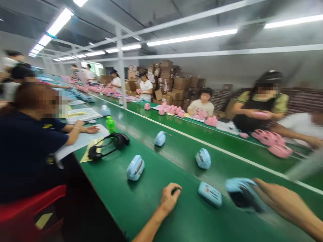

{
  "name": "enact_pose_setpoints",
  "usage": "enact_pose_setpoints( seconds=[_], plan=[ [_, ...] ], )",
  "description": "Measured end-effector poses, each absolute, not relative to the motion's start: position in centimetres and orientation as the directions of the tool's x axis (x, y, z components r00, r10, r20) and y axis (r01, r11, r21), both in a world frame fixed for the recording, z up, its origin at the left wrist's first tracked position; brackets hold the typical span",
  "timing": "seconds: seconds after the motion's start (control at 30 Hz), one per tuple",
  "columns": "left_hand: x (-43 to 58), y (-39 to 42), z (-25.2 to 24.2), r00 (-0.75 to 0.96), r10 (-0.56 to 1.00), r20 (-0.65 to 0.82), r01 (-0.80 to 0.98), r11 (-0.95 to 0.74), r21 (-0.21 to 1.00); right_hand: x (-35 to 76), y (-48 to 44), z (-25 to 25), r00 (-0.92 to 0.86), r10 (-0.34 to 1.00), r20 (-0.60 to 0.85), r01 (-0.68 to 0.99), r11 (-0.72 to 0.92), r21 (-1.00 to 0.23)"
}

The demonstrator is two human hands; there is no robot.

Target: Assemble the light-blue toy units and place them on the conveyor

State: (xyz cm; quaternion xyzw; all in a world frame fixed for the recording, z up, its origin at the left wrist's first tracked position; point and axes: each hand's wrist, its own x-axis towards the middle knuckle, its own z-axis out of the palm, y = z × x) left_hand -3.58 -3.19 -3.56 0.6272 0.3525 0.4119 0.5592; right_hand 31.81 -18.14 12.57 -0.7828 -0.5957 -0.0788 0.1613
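Observation:
My left hand [169,199] rests low over the green work surface, fingers curled round a small black piece [175,191] whose kind I cannot make out. At the right, my right hand [280,198] grips a light-blue plastic case [242,191] with a dark opening; both are blurred by motion. Between the hands lies another light-blue case [210,194] with printed markings on its face. Ahead of my left hand sits a light-blue case [135,168] on the table. Two more, a nearer case [203,158] and a farther case [159,138], lie along the belt.
A black strapped headset [109,146] lies on yellow paper beside a green bottle [110,124]. At my left a co-worker [27,144] sits on a red chair [32,205]. Across the belt [176,132], several people work with pink cases [271,141]. Cardboard boxes [166,79] are stacked behind.

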Motion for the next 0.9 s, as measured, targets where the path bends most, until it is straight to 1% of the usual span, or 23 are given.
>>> enact_pose_setpoints(
  seconds=[0.03,0.07,0.1,0.13,0.17,0.23,0.3,0.37,0.4,0.43,0.47,0.57,0.63,0.73,0.8,0.83,0.9],
  plan=[
    [-2.9,-3.2,-2.8,0.421,0.907,0.023,-0.147,0.044,0.988,30.7,-18.0,13.2,0.272,0.935,0.226,0.956,-0.236,-0.177],
    [-2.2,-3.4,-2.1,0.472,0.879,-0.069,-0.286,0.227,0.931,29.3,-17.5,13.8,0.245,0.96,0.132,0.952,-0.213,-0.22],
    [-1.5,-3.6,-1.3,0.539,0.834,-0.121,-0.402,0.381,0.833,27.6,-16.8,14.4,0.197,0.979,0.048,0.942,-0.176,-0.286],
    [-0.9,-3.9,-0.6,0.612,0.775,-0.156,-0.464,0.512,0.723,25.9,-16.0,15.0,0.15,0.989,0.011,0.922,-0.136,-0.362],
    [-0.4,-4.4,0.1,0.682,0.709,-0.18,-0.477,0.618,0.625,24.3,-15.0,15.3,0.106,0.994,-0.019,0.897,-0.104,-0.429],
    [0.1,-5.3,1.2,0.785,0.598,-0.162,-0.472,0.746,0.471,21.2,-13.3,15.4,0.055,0.998,-0.036,0.845,-0.066,-0.53],
    [0.0,-6.2,1.9,0.85,0.515,-0.115,-0.447,0.818,0.362,19.1,-12.2,14.9,0.036,0.999,-0.037,0.817,-0.051,-0.574],
    [-0.5,-6.7,1.8,0.866,0.493,-0.084,-0.453,0.845,0.286,18.1,-11.4,13.9,0.004,0.998,-0.06,0.793,-0.04,-0.608],
    [-1.0,-6.7,1.4,0.856,0.51,-0.085,-0.475,0.841,0.257,18.1,-11.1,13.3,-0.008,0.997,-0.071,0.79,-0.037,-0.611],
    [-1.4,-6.5,0.8,0.839,0.535,-0.094,-0.504,0.832,0.232,18.4,-10.8,12.7,0.001,0.997,-0.075,0.81,-0.045,-0.585],
    [-2.0,-6.3,0.0,0.819,0.563,-0.11,-0.535,0.819,0.208,18.9,-10.5,12.2,0.032,0.997,-0.075,0.848,-0.067,-0.527],
    [-3.4,-5.3,-2.5,0.777,0.615,-0.134,-0.602,0.788,0.129,20.7,-10.0,10.4,0.192,0.98,-0.059,0.94,-0.201,-0.276],
    [-4.2,-4.8,-3.9,0.772,0.627,-0.1,-0.621,0.779,0.087,21.5,-10.1,9.1,0.242,0.967,-0.084,0.952,-0.253,-0.169],
    [-4.8,-4.4,-5.0,0.79,0.613,-0.011,-0.612,0.789,0.044,21.6,-10.4,7.4,0.249,0.957,-0.148,0.96,-0.264,-0.093],
    [-4.9,-4.4,-5.2,0.797,0.603,0.026,-0.604,0.796,0.036,21.5,-10.6,6.6,0.236,0.955,-0.181,0.966,-0.25,-0.061],
    [-5.0,-4.4,-5.1,0.794,0.607,0.023,-0.608,0.793,0.043,21.4,-10.7,6.3,0.223,0.955,-0.195,0.97,-0.238,-0.053],
    [-5.0,-4.4,-4.9,0.774,0.633,-0.037,-0.629,0.774,0.08,21.4,-10.8,6.2,0.195,0.956,-0.219,0.977,-0.21,-0.044]
  ],
)
